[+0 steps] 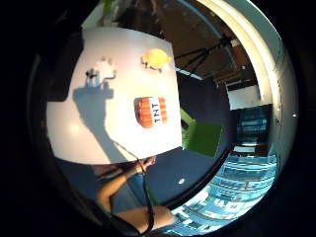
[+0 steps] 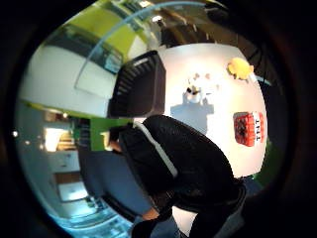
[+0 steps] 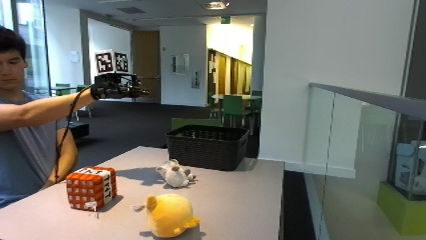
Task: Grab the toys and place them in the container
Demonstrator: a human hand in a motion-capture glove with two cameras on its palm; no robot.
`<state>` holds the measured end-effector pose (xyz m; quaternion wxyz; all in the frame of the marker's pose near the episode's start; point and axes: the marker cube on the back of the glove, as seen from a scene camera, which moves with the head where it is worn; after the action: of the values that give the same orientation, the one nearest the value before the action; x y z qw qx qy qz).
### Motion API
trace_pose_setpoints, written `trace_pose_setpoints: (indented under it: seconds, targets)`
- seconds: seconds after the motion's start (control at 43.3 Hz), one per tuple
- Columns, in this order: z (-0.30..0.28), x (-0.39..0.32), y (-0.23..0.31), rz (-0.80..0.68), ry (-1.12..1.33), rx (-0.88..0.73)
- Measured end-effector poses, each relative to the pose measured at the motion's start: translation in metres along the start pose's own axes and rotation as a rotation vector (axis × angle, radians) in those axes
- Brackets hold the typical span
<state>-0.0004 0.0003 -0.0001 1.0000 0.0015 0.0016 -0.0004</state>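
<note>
High above the table, the gloved right hand (image 3: 114, 89) hovers with nothing in it; whether its fingers are spread or curled cannot be told.

Three toys lie well below on the grey table (image 3: 239, 200): a red block lettered "TNT" (image 3: 91, 188), a small white plush (image 3: 176, 175) nearest the black slatted basket (image 3: 206, 146), and a yellow plush (image 3: 170, 215) farthest from it.
</note>
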Motion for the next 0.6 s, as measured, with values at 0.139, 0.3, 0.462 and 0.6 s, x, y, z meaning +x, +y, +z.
trace_pose_setpoints:
  seconds: [0.139,0.3,0.462,0.6]
  targets:
    - [0.0002,0.0005,-0.0002,-0.004,0.01,0.007]
    - [0.0002,0.0002,0.0,-0.009,0.03,0.035]
    - [-0.001,-0.001,0.003,-0.001,0.028,0.055]
    - [-0.0005,0.0085,0.0028,-0.003,0.054,0.077]
